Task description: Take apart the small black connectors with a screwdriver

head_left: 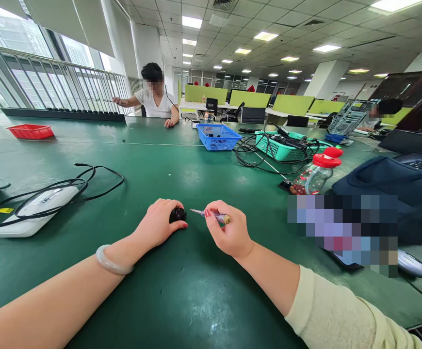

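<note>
Grip of left hand (159,224) clamped on small black part (177,214), 6 o'clock on green surface (182,165); right hand (229,232) grip pinches clear-handled screwdriver (211,214), tip pointing 9 o'clock at part. Open-plan office, windows (32,72) 10 o'clock. White device (32,211) 9 o'clock, blue basket (217,136) 12 o'clock.

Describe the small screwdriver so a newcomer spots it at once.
On the big green table, find the two hands nearest the camera. The right hand pinches the screwdriver, tip toward a small black part under the left hand. Only it is slim, with a clear handle and brass-coloured end.
</note>
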Available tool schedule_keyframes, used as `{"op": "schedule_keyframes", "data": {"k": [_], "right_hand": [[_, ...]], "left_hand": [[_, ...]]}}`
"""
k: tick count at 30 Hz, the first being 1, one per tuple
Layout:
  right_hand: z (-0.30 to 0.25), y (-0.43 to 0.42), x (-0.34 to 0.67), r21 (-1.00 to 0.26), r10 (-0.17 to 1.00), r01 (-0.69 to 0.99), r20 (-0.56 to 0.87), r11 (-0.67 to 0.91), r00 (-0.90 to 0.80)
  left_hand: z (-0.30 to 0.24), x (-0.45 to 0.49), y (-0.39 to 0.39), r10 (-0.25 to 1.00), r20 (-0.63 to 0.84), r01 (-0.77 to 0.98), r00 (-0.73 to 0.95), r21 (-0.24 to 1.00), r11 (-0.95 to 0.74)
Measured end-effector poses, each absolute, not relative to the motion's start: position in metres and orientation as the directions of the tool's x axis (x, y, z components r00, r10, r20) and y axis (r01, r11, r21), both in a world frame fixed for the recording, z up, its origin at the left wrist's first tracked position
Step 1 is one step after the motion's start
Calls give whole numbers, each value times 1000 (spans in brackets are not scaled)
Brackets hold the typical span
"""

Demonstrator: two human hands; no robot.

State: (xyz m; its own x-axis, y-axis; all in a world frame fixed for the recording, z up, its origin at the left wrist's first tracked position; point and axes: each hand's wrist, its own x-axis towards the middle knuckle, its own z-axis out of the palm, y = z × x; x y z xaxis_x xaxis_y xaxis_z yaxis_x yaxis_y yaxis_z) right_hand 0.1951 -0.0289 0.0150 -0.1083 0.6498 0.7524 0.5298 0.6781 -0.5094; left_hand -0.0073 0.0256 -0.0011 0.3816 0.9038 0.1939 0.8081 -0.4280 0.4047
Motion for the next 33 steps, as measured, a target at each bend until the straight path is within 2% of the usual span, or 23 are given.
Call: {"op": "schedule_keyframes", "data": {"k": [11,18,27,33], "right_hand": [[16,-30,195,-522,666,532,738,667,-111],[15,-28,195,-515,670,546,732,661,-121],[13,-22,196,-485,674,604,728,633,-122],[14,-15,198,-470,654,655,754,591,-49]], "left_hand": [[-2,-8,27,935,233,792,268,499,-351],[-5,-12,29,928,255,819,273,445,-363],[-13,-15,29,913,148,827,381,387,-408],[-2,-13,21,932,139,863,336,352,-363]]}}
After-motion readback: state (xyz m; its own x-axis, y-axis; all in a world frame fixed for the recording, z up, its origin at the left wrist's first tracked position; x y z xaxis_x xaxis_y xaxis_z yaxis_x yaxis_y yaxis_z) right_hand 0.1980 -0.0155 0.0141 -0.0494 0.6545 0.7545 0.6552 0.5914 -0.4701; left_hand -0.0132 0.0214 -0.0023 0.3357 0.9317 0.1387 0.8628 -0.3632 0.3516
